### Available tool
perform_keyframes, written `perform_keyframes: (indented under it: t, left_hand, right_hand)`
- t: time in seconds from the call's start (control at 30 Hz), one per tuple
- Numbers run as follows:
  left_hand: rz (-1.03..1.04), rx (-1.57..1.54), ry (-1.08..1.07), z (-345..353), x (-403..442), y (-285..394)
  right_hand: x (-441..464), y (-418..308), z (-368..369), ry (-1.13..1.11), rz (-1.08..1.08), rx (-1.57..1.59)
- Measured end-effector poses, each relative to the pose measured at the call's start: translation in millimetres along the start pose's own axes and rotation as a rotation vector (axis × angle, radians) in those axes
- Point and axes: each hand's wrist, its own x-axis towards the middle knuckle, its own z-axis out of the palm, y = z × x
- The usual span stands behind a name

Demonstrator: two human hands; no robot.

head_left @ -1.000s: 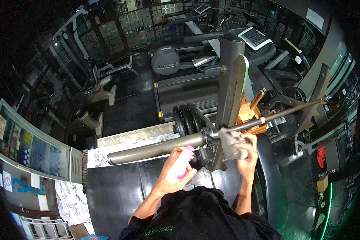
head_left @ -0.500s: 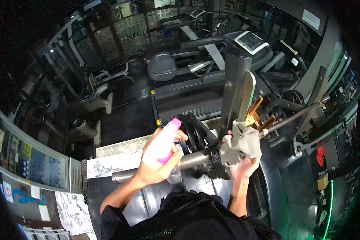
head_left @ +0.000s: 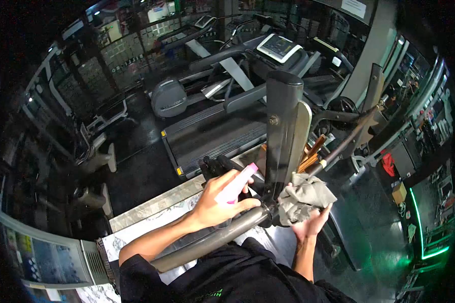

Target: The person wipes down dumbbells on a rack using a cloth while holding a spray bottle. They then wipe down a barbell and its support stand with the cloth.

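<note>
My left hand (head_left: 207, 204) is closed around a spray bottle (head_left: 236, 187) with a white and pink head, which tilts toward the dark upright post (head_left: 283, 136). Most of the bottle's body is hidden behind the hand. Just below, a thick metal bar (head_left: 212, 244) runs up to the foot of the post. Bunched in my right hand (head_left: 312, 225) is a grey cloth (head_left: 307, 198), beside the joint of bar and post. Whether the cloth touches the metal I cannot tell.
A treadmill (head_left: 217, 134) stands beyond the post, its console (head_left: 279, 48) at the far end. A barbell-like bar (head_left: 344, 141) slants away to the right. A glass-front fridge (head_left: 50, 257) is at lower left. A red cloth (head_left: 388, 164) and a cardboard box (head_left: 399, 193) are at right.
My view has turned, so the machines sit farther left. My left hand has brought the spray bottle closer to the post and tipped it toward it. The cloth stays in my right hand.
</note>
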Motion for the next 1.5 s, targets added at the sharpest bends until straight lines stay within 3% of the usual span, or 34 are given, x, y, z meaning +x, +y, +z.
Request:
perform_keyframes:
  t: [0.13, 0.27, 0.37, 0.47, 0.6, 0.67, 0.83, 0.9, 1.03, 1.17, 1.5]
  left_hand:
    - [0.013, 0.043, -0.068, 5, 3, -19]
    - [0.038, 0.064, -0.084, 15, 12, -26]
    - [0.009, 0.094, -0.119, 15, 13, -35]
    - [0.169, 0.151, -0.061, 22, 14, -41]
    - [0.125, 0.112, -0.005, 21, 16, -38]
    - [0.084, -0.027, 0.099, 18, 20, -31]
    - [0.158, 0.011, 0.233, 10, 30, -36]
    - [0.076, -0.045, 0.306, 8, 32, -33]
    - [0.090, -0.061, 0.304, 5, 34, -29]
    - [0.150, 0.019, 0.229, 7, 26, -43]
    - [-0.045, 0.007, 0.105, 10, -3, -46]
  right_hand:
    - [-17, -11, -11, 0.240, -0.244, -0.036]
    - [-35, -16, -7, 0.083, -0.285, -0.094]
    - [-42, -11, -9, 0.068, -0.219, -0.044]
    - [-44, -4, -13, 0.111, -0.161, -0.078]
    - [-44, 1, -7, 0.145, -0.171, -0.113]
    - [-43, 3, -3, 0.155, -0.163, -0.094]
    - [-37, 5, 0, 0.129, -0.134, -0.092]
    - [-34, 6, -3, 0.110, -0.137, -0.038]
    - [-29, 8, -25, 0.205, -0.222, -0.256]
    - [-31, 11, -5, 0.254, -0.175, -0.291]
    - [-19, 14, 5, 0.309, -0.166, -0.319]
